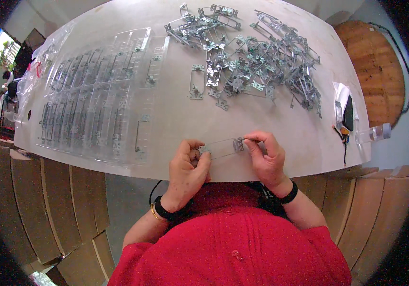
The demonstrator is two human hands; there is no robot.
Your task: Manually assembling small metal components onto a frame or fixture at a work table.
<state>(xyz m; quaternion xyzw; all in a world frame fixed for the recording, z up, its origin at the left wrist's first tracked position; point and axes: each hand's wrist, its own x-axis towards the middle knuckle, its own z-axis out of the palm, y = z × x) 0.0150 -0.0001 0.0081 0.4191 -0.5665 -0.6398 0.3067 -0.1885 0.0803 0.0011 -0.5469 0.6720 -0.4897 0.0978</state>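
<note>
My left hand [187,167] and right hand [266,155] pinch the ends of a clear plastic strip [222,148], seemingly light, stiff, slippery, best gripped by its metal-bracketed ends.

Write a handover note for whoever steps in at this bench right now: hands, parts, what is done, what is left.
Left hand: pinches the left end of a clear rectangular plastic strip at the near table edge.
Right hand: holds the strip's right end, fingertips on a small grey metal bracket there.
Parts: a heap of loose grey metal frames and brackets lies at the far right of the pale tabletop.
Done: rows of clear strips with brackets lie side by side on a clear plastic sheet to the left.
Left: the heap is still large; the strip in hand is not yet in the rows.
</note>
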